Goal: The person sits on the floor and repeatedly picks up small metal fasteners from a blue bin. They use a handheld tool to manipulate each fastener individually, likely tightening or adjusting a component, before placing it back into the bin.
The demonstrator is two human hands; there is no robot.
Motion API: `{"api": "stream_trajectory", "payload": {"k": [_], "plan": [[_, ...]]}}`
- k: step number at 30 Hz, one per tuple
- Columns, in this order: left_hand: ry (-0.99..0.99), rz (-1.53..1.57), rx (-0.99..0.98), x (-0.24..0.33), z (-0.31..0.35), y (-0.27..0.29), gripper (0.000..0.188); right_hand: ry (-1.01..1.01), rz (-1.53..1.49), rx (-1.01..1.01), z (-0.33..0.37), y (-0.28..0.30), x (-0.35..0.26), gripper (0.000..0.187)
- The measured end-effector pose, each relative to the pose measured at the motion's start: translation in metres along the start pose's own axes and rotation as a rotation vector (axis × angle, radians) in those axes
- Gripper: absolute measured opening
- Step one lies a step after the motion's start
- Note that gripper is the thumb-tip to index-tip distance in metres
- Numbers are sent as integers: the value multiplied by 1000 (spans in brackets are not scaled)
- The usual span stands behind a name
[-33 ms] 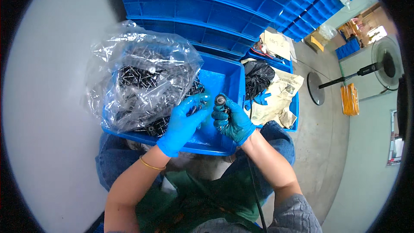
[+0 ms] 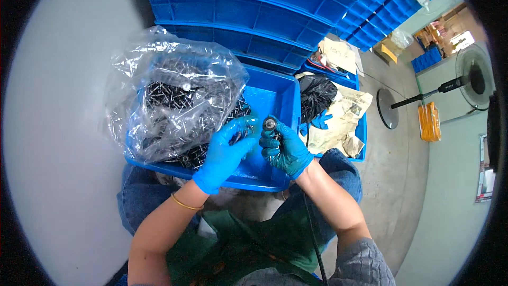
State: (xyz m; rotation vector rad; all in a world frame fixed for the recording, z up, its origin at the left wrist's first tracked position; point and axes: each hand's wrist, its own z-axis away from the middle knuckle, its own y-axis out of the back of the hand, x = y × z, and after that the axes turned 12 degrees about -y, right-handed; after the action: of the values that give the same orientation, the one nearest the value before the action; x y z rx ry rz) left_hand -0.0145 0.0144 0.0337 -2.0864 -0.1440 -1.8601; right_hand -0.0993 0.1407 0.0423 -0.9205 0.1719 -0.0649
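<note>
My right hand (image 2: 286, 151), in a stained blue glove, is closed around a dark metal part with a round, ringed end (image 2: 270, 123) that sticks up above the fingers. Just to its left, my left hand (image 2: 225, 151) wears a brighter blue glove. Its thumb and curved fingers stand apart, with a few small dark pieces showing in the gap; whether it touches them I cannot tell. Both hands are over a blue plastic bin (image 2: 259, 184). A clear plastic bag (image 2: 211, 58) in its left side lies open around a heap of black parts with silvery pins (image 2: 169, 95).
Stacked blue crates (image 2: 238, 8) rise behind the bin. To the right, another blue bin holds a black plastic bag (image 2: 316, 95) and crumpled tan paper (image 2: 344, 114). A black cable (image 2: 313, 228) runs down beside my right forearm. Farther right is a standing fan (image 2: 473, 77).
</note>
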Motion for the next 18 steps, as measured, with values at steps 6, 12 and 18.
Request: {"api": "stream_trajectory", "payload": {"k": [6, 12, 18], "plan": [[-95, -127, 84, 3, 1, -9, 19, 137, 156, 282, -2, -14, 11, 21], [193, 210, 234, 1, -4, -5, 16, 583, 598, 265, -8, 6, 17, 14], [378, 773, 169, -6, 6, -5, 18, 657, 798, 205, 0, -19, 23, 18]]}}
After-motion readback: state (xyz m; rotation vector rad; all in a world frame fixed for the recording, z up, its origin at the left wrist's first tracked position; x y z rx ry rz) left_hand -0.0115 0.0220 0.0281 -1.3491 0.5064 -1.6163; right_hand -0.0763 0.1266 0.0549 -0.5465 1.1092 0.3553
